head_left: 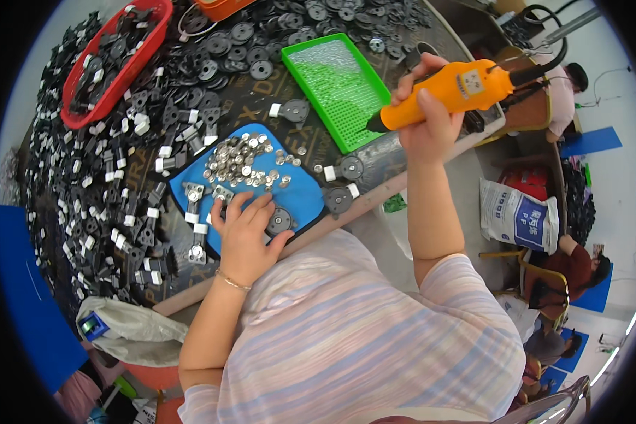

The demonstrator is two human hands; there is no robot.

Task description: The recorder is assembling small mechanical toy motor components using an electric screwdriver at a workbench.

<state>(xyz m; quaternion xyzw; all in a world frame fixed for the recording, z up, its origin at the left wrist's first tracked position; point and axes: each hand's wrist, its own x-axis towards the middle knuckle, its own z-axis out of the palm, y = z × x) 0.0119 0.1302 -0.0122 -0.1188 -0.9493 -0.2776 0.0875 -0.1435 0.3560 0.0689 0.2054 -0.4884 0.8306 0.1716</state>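
Right hand (427, 116) is up at two o'clock, fist wrapped tight round the orange driver (454, 92), thumb across its body. The driver's dark tip points down-left and hangs just over the near corner of the green tray (336, 85); a black cable runs off its back end toward the top right.

Left hand (246, 230) sits low at centre, palm down on the blue mat (300, 194), fingers (244, 205) spread and curled over a black bracket (222, 198) with a white end. Whether it grips or only presses that piece, I cannot tell. At its three o'clock, touching the thumb side, lies a black disc part (280, 221) with a metal centre. A thin bracelet (232, 283) circles the wrist.

At twelve o'clock from the left hand, a heap of small silver caps (244, 162) covers the middle of the mat. More brackets lie along the mat's left edge. Off the mat at two o'clock rest two further disc parts with white tabs (346, 169).

The table's left half, nine through eleven o'clock, is buried under black parts (106, 205) with white ends. A red basket (113, 60) at eleven o'clock holds more of them. Black wheels (261, 42) crowd the top at twelve.

Far right, at three to four o'clock, other people sit by a white sack (519, 215).
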